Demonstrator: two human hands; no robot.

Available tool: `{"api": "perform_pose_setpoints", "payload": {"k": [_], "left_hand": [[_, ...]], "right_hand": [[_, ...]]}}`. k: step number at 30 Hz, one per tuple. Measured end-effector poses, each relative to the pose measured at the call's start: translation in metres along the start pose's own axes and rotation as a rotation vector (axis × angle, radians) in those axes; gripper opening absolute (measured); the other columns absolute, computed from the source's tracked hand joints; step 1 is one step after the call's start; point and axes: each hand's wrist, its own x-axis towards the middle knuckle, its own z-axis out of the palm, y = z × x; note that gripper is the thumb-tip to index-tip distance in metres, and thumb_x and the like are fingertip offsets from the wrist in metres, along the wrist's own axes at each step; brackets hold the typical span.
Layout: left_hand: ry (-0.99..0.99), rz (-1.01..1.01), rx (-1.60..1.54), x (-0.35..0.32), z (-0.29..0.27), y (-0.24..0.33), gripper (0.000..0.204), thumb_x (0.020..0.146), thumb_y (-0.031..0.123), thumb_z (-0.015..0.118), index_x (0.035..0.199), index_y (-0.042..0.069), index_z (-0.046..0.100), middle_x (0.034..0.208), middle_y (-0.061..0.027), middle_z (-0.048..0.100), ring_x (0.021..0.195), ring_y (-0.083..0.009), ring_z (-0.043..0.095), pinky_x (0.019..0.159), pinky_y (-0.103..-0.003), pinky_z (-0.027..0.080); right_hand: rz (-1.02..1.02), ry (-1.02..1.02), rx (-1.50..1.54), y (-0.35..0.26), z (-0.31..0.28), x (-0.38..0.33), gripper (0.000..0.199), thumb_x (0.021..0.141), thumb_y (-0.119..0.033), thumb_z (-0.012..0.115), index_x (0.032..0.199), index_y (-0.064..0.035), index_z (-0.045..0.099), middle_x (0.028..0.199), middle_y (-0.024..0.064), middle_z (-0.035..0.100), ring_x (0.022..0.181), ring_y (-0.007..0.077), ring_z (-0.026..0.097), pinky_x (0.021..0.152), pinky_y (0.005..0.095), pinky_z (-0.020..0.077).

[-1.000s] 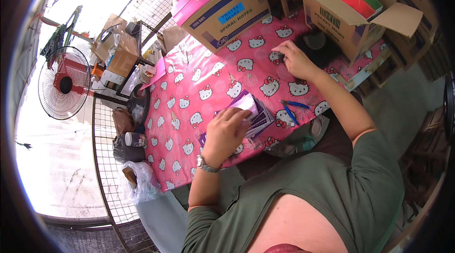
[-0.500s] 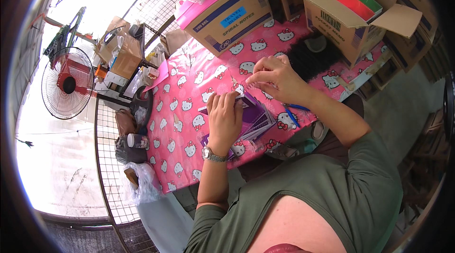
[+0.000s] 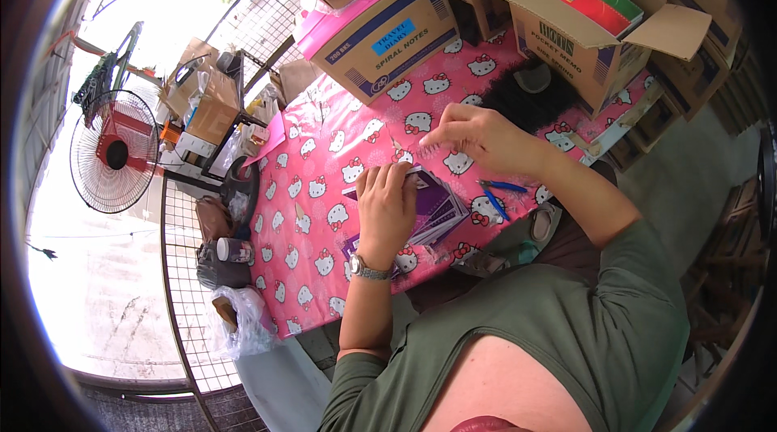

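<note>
My left hand lies flat, palm down, on a fanned stack of dark purple booklets on the pink cartoon-cat tablecloth. A metal watch sits on that wrist. My right hand hovers just above and to the right of the stack, fingers pinched together; whether it holds a small thing I cannot tell. Two blue pens lie on the cloth to the right of the booklets, below my right forearm.
Cardboard boxes stand at the table's far side: a closed one with pink sheets on top, an open one holding coloured notebooks. A black furry thing lies by it. A standing fan, wire fence and bagged clutter are at left.
My right hand came back from the far right of the table to hover over the booklets. My left hand shifted from the stack's edge to lie flat on top of it.
</note>
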Motion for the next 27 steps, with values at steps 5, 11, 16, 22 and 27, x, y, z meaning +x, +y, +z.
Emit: {"api": "perform_pose_setpoints", "payload": {"k": [5,11,16,22,27], "left_hand": [[0.006,0.015,0.03,0.002,0.0,0.001,0.017,0.092,0.011,0.059,0.108,0.005,0.061,0.097,-0.0121,0.064,0.095,-0.0317,0.06,0.092,-0.044,0.041],[-0.018,0.017,0.028,0.002,-0.002,0.005,0.018,0.092,0.009,0.058,0.109,0.004,0.061,0.1,-0.0131,0.064,0.098,-0.033,0.059,0.094,-0.044,0.04],[-0.03,-0.007,0.014,0.005,-0.002,0.006,0.019,0.093,0.01,0.057,0.11,0.003,0.061,0.1,-0.0138,0.065,0.097,-0.0333,0.059,0.092,-0.043,0.04],[-0.044,0.004,0.01,0.007,-0.002,0.001,0.017,0.094,0.013,0.057,0.109,0.005,0.059,0.1,-0.0124,0.065,0.097,-0.0324,0.06,0.092,-0.044,0.041],[-0.044,-0.013,0.009,0.007,-0.001,0.004,0.017,0.094,0.012,0.057,0.109,0.005,0.06,0.101,-0.0131,0.065,0.098,-0.0329,0.06,0.093,-0.045,0.04]], "right_hand": [[0.015,-0.01,0.148,0.01,0.017,-0.007,0.021,0.095,-0.006,0.061,0.113,-0.0121,0.07,0.088,0.0076,0.059,0.083,0.0239,0.062,0.074,0.034,0.0525],[0.474,-0.269,0.505,-0.001,0.008,-0.01,0.021,0.1,-0.014,0.058,0.116,-0.008,0.069,0.095,0.0086,0.063,0.085,0.0213,0.062,0.075,0.0317,0.0515],[0.081,-0.006,0.05,-0.008,0.012,-0.01,0.02,0.098,-0.019,0.063,0.116,-0.0119,0.072,0.09,0.0071,0.066,0.09,0.0168,0.062,0.075,0.0329,0.0498],[-0.27,0.105,-0.146,0.005,0.015,-0.004,0.02,0.093,-0.01,0.069,0.113,-0.0111,0.073,0.093,0.0058,0.067,0.088,0.0139,0.062,0.073,0.0306,0.0492],[0.368,-0.129,0.502,0.011,0.019,-0.009,0.019,0.093,-0.01,0.067,0.111,-0.0076,0.071,0.097,0.0072,0.07,0.082,0.0164,0.065,0.071,0.0336,0.0511]]}}
